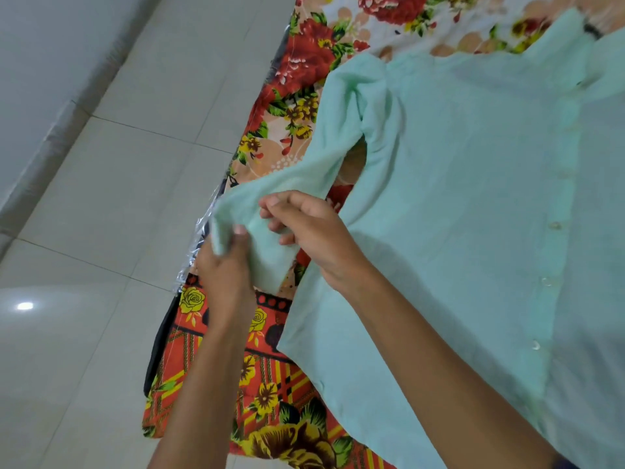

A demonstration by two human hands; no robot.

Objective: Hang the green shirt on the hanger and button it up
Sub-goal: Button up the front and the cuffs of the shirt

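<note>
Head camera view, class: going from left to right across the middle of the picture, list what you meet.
Tiled floor → floral bedsheet → shirt sleeve → green shirt body → button placket.

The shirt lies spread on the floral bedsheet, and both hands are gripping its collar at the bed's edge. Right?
Not quite. The shirt does lie spread on the floral bedsheet, but the left hand and right hand are gripping the end of its sleeve at the bed's edge, not the collar. The head view shows this; the collar lies far from them, at the upper right.
</note>
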